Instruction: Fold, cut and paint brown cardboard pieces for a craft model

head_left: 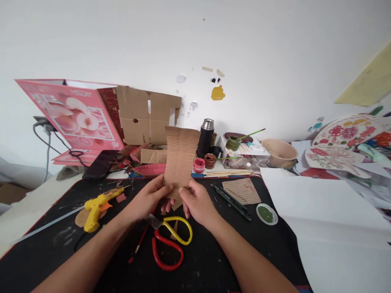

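A strip of brown corrugated cardboard (181, 156) stands upright between my two hands, its ridged side showing and its top edge slightly bent. My left hand (154, 195) pinches its lower left edge, thumb on the front. At the lower right edge my right hand (198, 201) grips it the same way. Just below the hands lie scissors (171, 240) with one yellow and one red handle, their blades partly hidden by my left hand. A thin dark red stick with a pale end (140, 240) rests left of the scissors.
On the black mat (116, 260) lie a yellow glue gun (97, 207), a dark green pen-like tool (232, 201), a corrugated piece (242, 190) and a lid with green paint (266, 214). Behind stand a black thermos (205, 138), paint jars (199, 165), a pink box (82, 122) and a beige bowl (279, 151).
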The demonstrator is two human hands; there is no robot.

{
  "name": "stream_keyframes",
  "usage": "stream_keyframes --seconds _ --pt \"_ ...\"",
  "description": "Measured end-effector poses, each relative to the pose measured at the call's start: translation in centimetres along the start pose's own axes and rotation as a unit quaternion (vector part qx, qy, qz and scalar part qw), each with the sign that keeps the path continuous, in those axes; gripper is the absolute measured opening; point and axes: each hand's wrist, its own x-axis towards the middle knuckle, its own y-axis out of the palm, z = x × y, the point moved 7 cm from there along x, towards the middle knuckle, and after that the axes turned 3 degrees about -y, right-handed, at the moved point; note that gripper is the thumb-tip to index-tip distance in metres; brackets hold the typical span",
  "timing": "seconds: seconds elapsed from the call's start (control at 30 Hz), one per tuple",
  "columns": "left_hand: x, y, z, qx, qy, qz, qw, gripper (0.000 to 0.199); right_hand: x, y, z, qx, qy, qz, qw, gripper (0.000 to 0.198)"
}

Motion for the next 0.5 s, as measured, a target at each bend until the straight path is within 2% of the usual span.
stream_keyframes --seconds 0.13,0.23,0.5 --pt "-0.1 0.5 -0.3 -0.008 0.008 0.011 1.000 0.041 0.0 0.0 -0.2 0.025 0.011 -0.008 1.000 0.018" --pt "0.0 0.6 0.1 -0.021 0.003 0.005 1.000 0.040 0.0 0.1 -0.3 0.038 -0.004 -0.008 0.999 0.019" --pt "0.1 0.2 1.8 -0.016 0.001 -0.072 0.997 0.025 -0.1 0.6 -0.7 0.043 -0.018 -0.014 0.999 0.020"
